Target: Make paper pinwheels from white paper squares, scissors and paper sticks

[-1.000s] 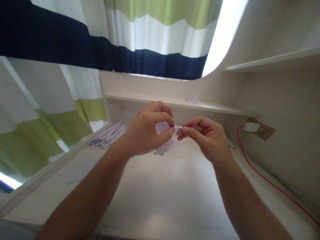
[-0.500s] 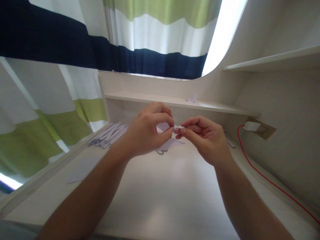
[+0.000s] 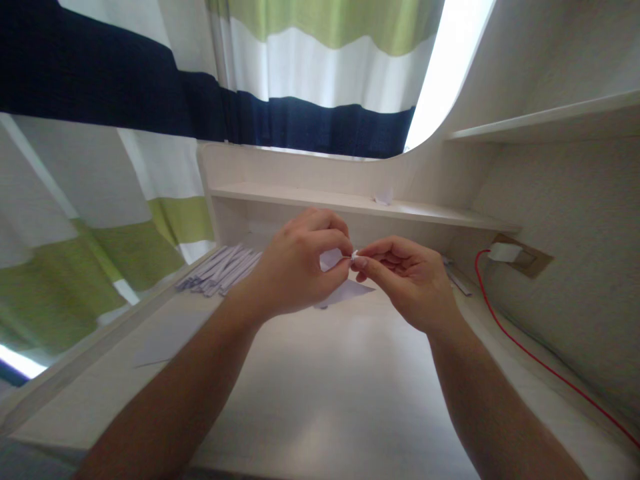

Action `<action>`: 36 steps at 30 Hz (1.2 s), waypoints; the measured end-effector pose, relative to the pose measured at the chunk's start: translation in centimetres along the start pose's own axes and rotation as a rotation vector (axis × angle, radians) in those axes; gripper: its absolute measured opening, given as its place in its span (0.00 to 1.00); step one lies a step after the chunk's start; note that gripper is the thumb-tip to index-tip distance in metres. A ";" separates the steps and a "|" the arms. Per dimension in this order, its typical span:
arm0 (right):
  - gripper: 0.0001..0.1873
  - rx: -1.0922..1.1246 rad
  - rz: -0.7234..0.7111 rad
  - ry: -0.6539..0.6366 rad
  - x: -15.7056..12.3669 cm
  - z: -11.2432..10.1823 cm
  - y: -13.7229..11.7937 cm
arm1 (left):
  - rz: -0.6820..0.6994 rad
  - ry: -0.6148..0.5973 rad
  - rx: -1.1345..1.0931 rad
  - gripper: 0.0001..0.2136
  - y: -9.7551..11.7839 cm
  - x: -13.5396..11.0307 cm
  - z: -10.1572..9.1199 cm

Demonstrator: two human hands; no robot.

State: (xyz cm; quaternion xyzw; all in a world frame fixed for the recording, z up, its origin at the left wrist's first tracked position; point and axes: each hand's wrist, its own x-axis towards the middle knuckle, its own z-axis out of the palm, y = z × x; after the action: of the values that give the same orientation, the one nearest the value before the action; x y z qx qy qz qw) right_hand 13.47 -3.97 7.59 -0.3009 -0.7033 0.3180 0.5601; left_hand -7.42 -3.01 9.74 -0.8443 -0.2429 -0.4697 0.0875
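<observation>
Above the desk, my left hand [image 3: 305,263] and my right hand [image 3: 410,280] meet fingertip to fingertip. Between them is a small piece of folded white paper [image 3: 355,255], mostly covered by the fingers. Thumb and index finger of the left hand form a ring and pinch its left end. On the other side the right thumb and fingers pinch it too. Behind and below the left hand lies a sheet of white paper [image 3: 347,293], with a dark bit of something at its lower edge that I cannot make out.
A pile of white paper strips [image 3: 220,270] lies at the desk's left back. Nearer is a flat paper sheet [image 3: 167,337], partly behind my left forearm. A small paper piece [image 3: 384,196] stands on the shelf [image 3: 310,199]. A red cable [image 3: 540,367] runs from a white plug [image 3: 504,251].
My fingertips have come closer together, and less of the folded paper shows between them. The left hand has shifted slightly right, covering most of the dark looped object on the desk.
</observation>
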 end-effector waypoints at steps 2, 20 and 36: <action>0.10 0.005 0.000 -0.001 0.0 0.0 0.0 | 0.000 -0.008 0.023 0.03 0.2 0.0 0.1; 0.09 0.525 0.215 0.032 2.1 -0.7 2.8 | -0.481 0.414 -0.087 0.09 -2.9 0.3 -3.4; 0.06 0.418 0.084 0.259 1.8 -0.3 2.7 | -0.804 0.068 -0.493 0.09 -4.0 0.6 -0.8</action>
State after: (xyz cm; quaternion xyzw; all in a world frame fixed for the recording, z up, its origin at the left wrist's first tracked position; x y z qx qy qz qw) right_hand 13.65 -0.91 6.61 -0.2458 -0.5314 0.4384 0.6819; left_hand -9.71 0.32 10.36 -0.6628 -0.4288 -0.5375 -0.2964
